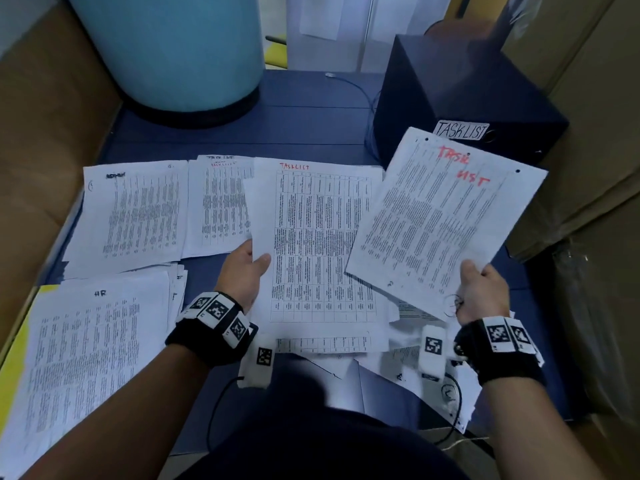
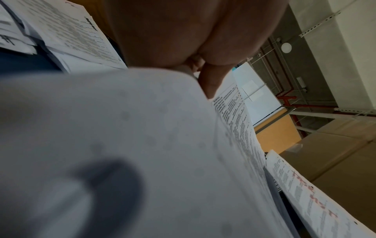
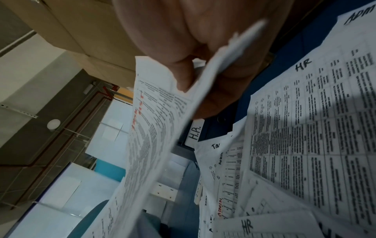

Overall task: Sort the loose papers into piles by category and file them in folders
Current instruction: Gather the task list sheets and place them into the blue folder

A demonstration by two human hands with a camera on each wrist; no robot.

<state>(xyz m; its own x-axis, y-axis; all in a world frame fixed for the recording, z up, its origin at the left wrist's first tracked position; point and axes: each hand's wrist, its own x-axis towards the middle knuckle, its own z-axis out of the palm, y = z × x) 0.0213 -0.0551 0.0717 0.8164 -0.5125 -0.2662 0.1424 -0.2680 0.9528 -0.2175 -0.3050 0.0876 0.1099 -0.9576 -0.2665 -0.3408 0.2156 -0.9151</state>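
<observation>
Both hands are busy with task-list pages here; the right hand (image 1: 483,292) is pinching a sheet marked in red (image 1: 446,216) by its near corner, lifting it clear toward the counter's (image 1: 311,126) far right corner, probably so the heading reads easily; the left hand (image 1: 244,275) is clamping its grip on the gridded sheet (image 1: 318,244) mid-counter, thumb on top; the HR pile (image 1: 86,341) is sitting at the near left corner, likely keeping categories apart.

The head view looks steeply down on the table (image 1: 311,126) from above. Each wrist view sits very close under its palm, facing upward past paper toward the ceiling. All three share the red-lettered sheet (image 1: 446,216) (image 2: 309,198) (image 3: 150,128).
</observation>
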